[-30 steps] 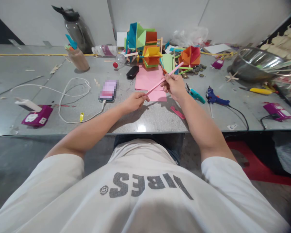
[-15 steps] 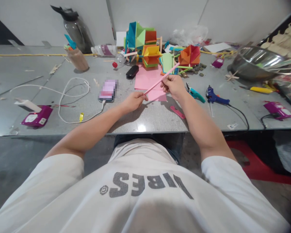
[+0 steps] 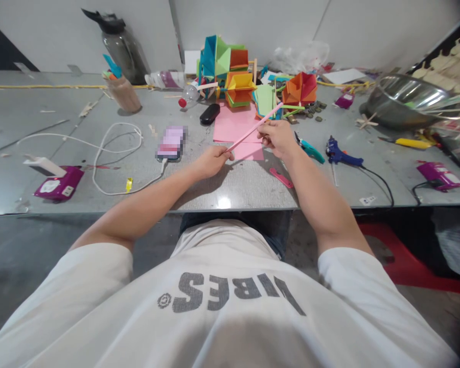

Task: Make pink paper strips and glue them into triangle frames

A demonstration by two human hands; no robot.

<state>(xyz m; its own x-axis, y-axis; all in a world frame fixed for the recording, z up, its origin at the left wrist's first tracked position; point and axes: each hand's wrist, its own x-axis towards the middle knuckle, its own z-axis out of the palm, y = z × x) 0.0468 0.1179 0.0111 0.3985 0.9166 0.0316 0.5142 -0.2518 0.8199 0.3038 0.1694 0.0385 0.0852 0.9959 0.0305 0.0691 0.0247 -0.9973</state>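
Observation:
A narrow pink paper strip [image 3: 253, 128] slants up to the right between my two hands, above the table. My left hand [image 3: 214, 159] pinches its lower left end. Farther up the strip, my right hand [image 3: 276, 137] is closed on it with thumb and fingers, and the far end sticks out beyond. Beneath the strip lie pink paper sheets [image 3: 224, 125] and a smaller pink piece [image 3: 253, 152]. A pink utility knife [image 3: 281, 178] rests on the table below my right hand.
Folded coloured paper shapes [image 3: 239, 87] stand at the back. Right of my hands are teal pliers [image 3: 310, 149], a blue glue gun [image 3: 343, 152] and a metal bowl [image 3: 391, 110]. To the left lie a phone [image 3: 170, 143], a white cable [image 3: 94, 163] and a cup of paper strips [image 3: 124, 94].
My right hand has shifted slightly to the right along the strip. The strip's upper end sits a little lower, and my left hand has barely moved.

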